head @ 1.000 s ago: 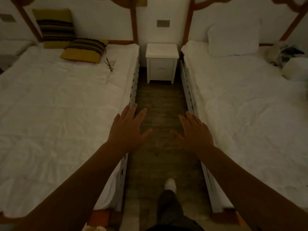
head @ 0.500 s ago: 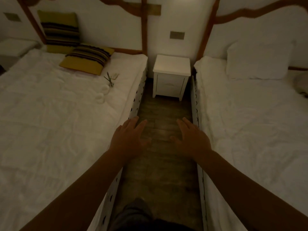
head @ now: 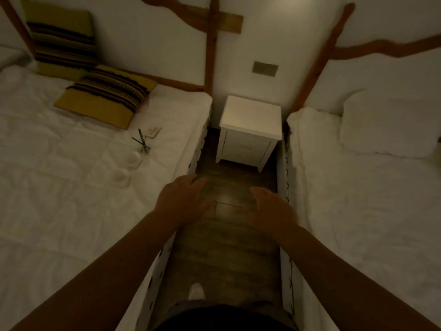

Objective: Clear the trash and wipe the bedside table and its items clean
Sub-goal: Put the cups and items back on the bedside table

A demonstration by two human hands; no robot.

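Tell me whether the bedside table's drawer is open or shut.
Shut. The drawer front sits flush with the bedside table face, with nothing pulled out toward the floor.

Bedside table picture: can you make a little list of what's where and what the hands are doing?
bedside table: white, against the wall between two beds, nothing visible on top
left hand: open, holds nothing, over the floor
right hand: open, holds nothing
left bed: striped pillows, small dark items
right bed: white pillow

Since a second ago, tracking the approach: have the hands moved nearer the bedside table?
Yes. The hands sit closer to the bedside table; less floor separates them now.
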